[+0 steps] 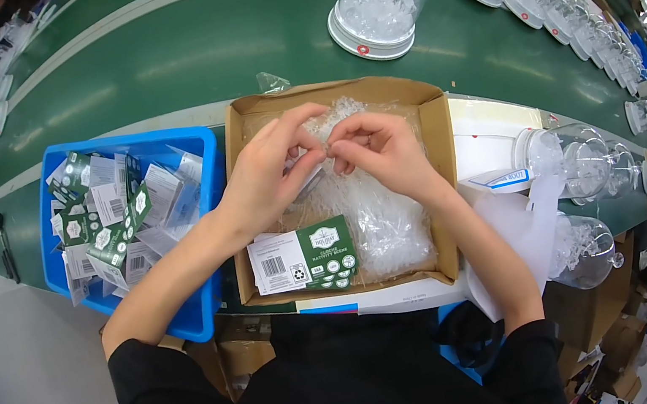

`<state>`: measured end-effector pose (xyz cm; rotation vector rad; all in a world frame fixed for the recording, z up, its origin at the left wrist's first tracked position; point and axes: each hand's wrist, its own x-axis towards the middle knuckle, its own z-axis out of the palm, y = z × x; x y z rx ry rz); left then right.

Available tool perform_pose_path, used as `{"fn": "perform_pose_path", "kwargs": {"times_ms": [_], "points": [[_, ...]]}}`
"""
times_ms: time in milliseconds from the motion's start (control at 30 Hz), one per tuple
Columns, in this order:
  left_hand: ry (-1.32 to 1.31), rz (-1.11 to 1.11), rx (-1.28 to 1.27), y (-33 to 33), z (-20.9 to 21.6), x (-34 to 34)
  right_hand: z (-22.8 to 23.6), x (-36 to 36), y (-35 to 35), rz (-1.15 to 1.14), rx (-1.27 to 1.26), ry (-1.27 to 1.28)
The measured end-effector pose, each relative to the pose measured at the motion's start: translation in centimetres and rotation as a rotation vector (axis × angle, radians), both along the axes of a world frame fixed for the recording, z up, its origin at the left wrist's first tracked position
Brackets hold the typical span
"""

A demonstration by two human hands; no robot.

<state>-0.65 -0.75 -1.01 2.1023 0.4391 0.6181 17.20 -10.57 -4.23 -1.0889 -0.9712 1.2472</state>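
Observation:
Both my hands meet above a shallow cardboard tray (437, 140), fingertips nearly touching. My left hand (270, 164) pinches thumb and forefinger together; my right hand (384, 153) is closed in a similar pinch facing it. Whatever sits between the fingertips is too small to make out. Below them, the tray holds a heap of fine clear-white plastic strands (388, 230) in clear film. A small stack of green-and-white printed cards (326, 244) lies in the tray's near left part, under my left wrist.
Left of the tray, a blue plastic bin (52, 256) is full of similar cards (118, 228). A clear dome on a white base (381, 8) stands on the green belt (228, 42) beyond. More domes (586, 158) and white wrapping (508, 231) crowd the right side.

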Motion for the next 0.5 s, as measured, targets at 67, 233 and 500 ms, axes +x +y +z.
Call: {"fn": "perform_pose_path", "kwargs": {"times_ms": [67,233,500], "points": [[0.028,-0.009,-0.033,-0.3,-0.2,-0.1,0.1,0.0,0.0,0.009,-0.005,-0.011],[0.022,-0.022,-0.056,0.1,0.1,0.0,0.4,0.1,0.2,0.025,0.012,-0.074],[0.004,-0.017,0.000,0.5,-0.4,0.2,0.1,0.2,0.5,0.025,0.018,-0.202]]}}
